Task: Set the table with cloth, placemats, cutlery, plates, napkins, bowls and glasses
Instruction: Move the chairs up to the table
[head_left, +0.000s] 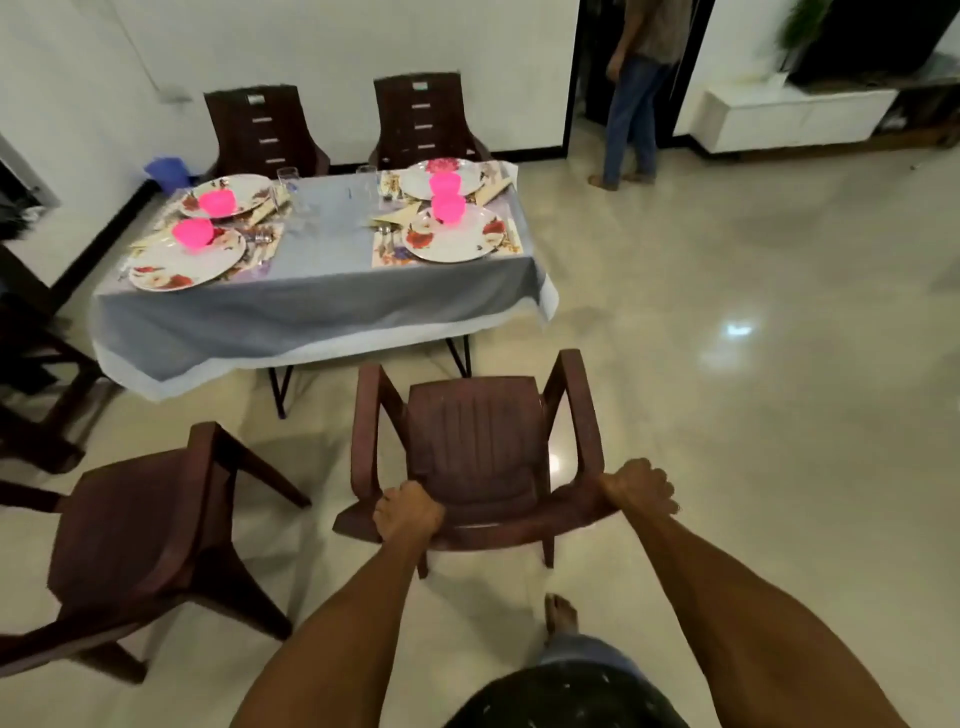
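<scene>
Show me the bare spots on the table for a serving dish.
Free: the cloth strip between the left plates and right plates, below the glasses; also the near edge. Crowded: both place-setting ends.

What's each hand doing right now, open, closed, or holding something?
Left hand: closed, gripping the back of the brown chair.
Right hand: closed, gripping the same chair's back at its other corner.

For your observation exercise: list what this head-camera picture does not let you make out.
- Cutlery, head view: too small and blurred to count.
- Glasses: blurred, number unclear.
- Fingers of both hands: curled out of sight round the chair.
- Left chair: cut off by the frame edge.
</scene>
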